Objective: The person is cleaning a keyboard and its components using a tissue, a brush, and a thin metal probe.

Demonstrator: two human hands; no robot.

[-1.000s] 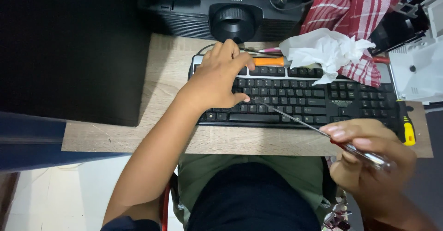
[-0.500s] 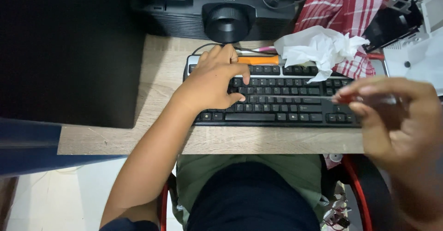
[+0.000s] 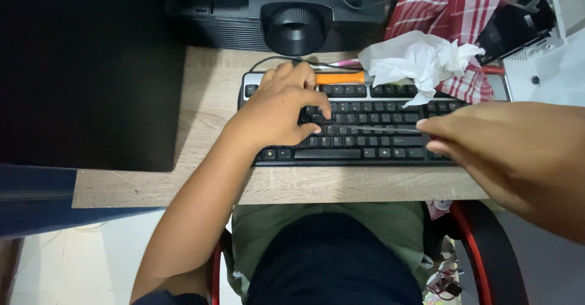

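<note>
A: Since half a second back the right hand (image 3: pixel 518 152) has come in closer to the camera and lower, now large at the right edge. The thin metal rod (image 3: pixel 375 128) it holds has swung to lie nearly level across the keys. Left hand (image 3: pixel 283 107) hasn't shifted.

B: Rod axis?

A: Long axis left-right, along the key rows. The free tip points left and ends just by the left forefinger; the other end goes into the right fingertips (image 3: pixel 436 135). Sits just over the middle rows of the black keyboard (image 3: pixel 365 154); can't tell if it touches the keys.

B: Grip?

A: Right fingers pinched narrow on the rod's end. Left hand lies palm down on the keyboard's left half, fingers loosely curled and pressing keys, holding nothing.

B: Around it?

A: Nearest: lap in green cloth, red chair frame (image 3: pixel 481 250). Then the wooden desk (image 3: pixel 201 116) bearing the keyboard. Just beyond the keyboard, an orange-handled tool (image 3: pixel 340 78) and crumpled white paper (image 3: pixel 420 58) on a red striped cloth (image 3: pixel 448 3). Farthest, a black projector (image 3: pixel 292 18).
</note>
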